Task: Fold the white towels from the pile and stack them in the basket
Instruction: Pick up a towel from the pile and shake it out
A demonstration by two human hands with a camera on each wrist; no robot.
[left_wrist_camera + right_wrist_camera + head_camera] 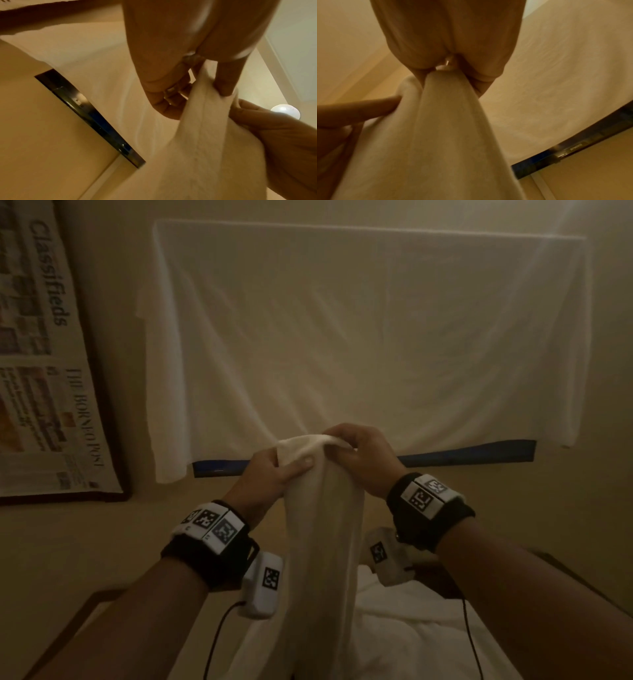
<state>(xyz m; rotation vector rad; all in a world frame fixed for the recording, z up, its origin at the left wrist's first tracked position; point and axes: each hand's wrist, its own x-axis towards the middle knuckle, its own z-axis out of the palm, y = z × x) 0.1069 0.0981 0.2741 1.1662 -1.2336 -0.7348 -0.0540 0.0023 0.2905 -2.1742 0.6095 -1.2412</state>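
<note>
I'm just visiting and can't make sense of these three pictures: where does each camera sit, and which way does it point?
Head: worn on the person's head, looking forward and down at the towel that the left hand and right hand hold up; both forearms show.
Left wrist: on the left wrist, looking along the left hand at the towel; the right hand shows too.
Right wrist: on the right wrist, looking along the right hand at the towel.
All views share the towel and a hanging white sheet.

Towel point(322, 529) soft matt terry cloth; newspaper point(41, 364) matt paper, seemingly.
</note>
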